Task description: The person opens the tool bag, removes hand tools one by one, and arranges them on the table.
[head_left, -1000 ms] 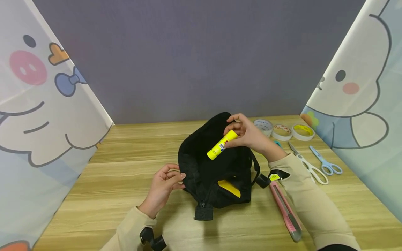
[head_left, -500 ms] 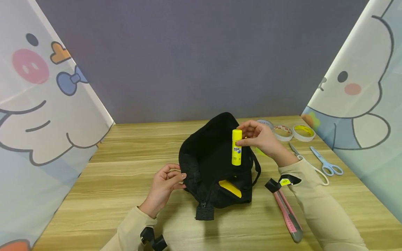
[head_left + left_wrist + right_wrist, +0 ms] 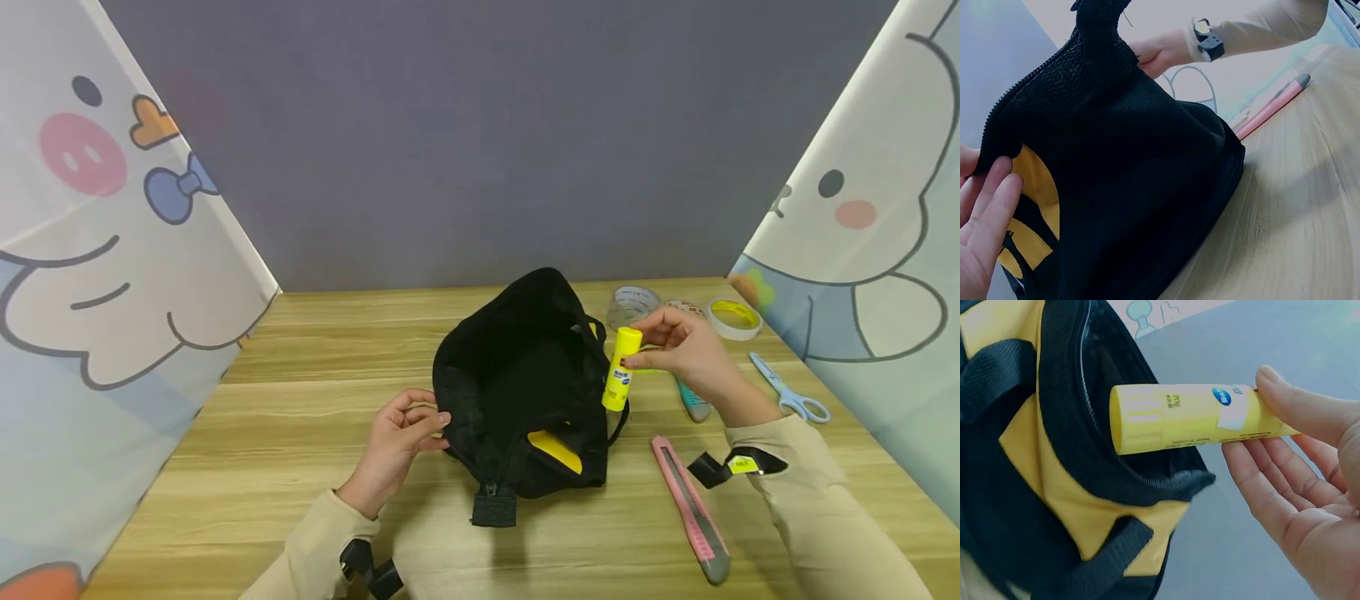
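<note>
A black bag with yellow panels (image 3: 525,375) lies on the wooden table, its zipped mouth gaping. At its left edge my left hand (image 3: 401,446) pinches the rim between thumb and fingers; the left wrist view shows the fingers (image 3: 997,200) against the zip edge. My right hand (image 3: 686,354) pinches a yellow glue stick (image 3: 620,371) near its upper end, just off the bag's right side in the head view. In the right wrist view the glue stick (image 3: 1172,419) points across the bag's zipped mouth (image 3: 1091,425), with the thumb on one side and fingers on the other.
A pink utility knife (image 3: 692,508) lies right of the bag, a teal one (image 3: 693,400) partly under the right hand. Tape rolls (image 3: 735,319) stand at the back right beside light blue scissors (image 3: 787,390). A grey panel (image 3: 480,150) closes off the back.
My right hand has carried the glue stick rightward from over the bag's mouth to its right side, turning it more upright. The left hand keeps its hold on the bag's rim.
</note>
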Motion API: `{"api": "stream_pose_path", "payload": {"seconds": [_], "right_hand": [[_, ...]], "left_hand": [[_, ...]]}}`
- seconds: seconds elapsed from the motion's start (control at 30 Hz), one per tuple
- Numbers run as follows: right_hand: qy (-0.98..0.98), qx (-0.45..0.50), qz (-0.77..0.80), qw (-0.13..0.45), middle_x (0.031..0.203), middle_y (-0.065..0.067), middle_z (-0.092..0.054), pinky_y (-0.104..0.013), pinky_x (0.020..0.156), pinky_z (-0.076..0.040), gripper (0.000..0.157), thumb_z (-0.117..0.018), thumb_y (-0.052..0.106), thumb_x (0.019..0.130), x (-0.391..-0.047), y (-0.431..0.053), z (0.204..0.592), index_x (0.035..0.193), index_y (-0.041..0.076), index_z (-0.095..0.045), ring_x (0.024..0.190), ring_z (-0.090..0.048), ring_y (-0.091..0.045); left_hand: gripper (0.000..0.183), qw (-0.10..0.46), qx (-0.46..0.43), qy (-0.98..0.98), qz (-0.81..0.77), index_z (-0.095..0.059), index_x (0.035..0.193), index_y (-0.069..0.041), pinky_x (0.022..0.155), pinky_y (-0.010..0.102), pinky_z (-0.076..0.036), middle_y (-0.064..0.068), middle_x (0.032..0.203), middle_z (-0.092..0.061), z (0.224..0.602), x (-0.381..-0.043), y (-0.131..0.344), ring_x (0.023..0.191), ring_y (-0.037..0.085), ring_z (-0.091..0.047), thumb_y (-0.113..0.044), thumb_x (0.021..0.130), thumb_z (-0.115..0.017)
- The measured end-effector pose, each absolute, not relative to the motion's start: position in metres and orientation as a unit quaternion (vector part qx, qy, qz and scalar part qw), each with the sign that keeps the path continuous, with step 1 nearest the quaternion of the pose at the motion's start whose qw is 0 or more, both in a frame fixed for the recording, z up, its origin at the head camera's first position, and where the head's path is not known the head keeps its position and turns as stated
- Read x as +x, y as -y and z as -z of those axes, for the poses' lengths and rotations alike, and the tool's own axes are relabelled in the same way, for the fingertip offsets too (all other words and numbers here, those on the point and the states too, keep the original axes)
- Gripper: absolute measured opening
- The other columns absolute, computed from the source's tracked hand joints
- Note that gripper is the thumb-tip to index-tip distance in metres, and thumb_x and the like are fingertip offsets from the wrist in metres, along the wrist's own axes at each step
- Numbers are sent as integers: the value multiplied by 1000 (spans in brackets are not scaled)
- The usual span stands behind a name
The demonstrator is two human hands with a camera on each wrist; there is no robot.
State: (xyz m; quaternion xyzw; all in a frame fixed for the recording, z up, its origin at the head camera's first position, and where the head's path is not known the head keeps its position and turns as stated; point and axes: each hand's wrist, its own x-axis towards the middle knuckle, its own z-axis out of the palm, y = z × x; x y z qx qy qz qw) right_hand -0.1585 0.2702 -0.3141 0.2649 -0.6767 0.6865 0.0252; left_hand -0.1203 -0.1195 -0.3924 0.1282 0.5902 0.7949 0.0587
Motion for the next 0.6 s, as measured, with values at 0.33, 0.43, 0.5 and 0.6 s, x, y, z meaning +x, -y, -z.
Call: {"api": "stream_pose_path", "payload": {"seconds": [0.33,0.43,0.5,0.6], "right_hand": [[715,205,-667,33,98,0,-73,-25,71,-60,39,-65,-27,78,-130,-313,332,102,4,-69,90,-70,-12],[722,207,-660,33,101,2,-72,-22,73,-59,39,-64,-27,79,-123,-327,341,103,2,-68,93,-69,-9],[735,198,-648,34,102,3,-71,-21,73,-58,37,-64,-26,79,-118,-336,347,103,3,-67,93,-68,-7],[753,186,-630,37,103,5,-70,-20,73,-58,36,-65,-25,79,-111,-350,357,102,2,-67,94,-68,-5]], "left_hand": [[24,52,135,-589,-795,-61,102,-13,66,30,-61,-4,79,-69,391,-120,118,68,7,-62,8,91,-63],[24,51,131,-589,-796,-60,102,-13,65,29,-61,-4,78,-69,390,-121,118,67,7,-62,8,91,-62],[24,51,129,-588,-797,-61,102,-13,65,29,-61,-4,78,-69,390,-121,118,67,7,-62,8,91,-63],[25,51,130,-588,-797,-61,102,-15,65,29,-61,-4,78,-69,390,-121,118,67,7,-62,8,91,-63]]}}
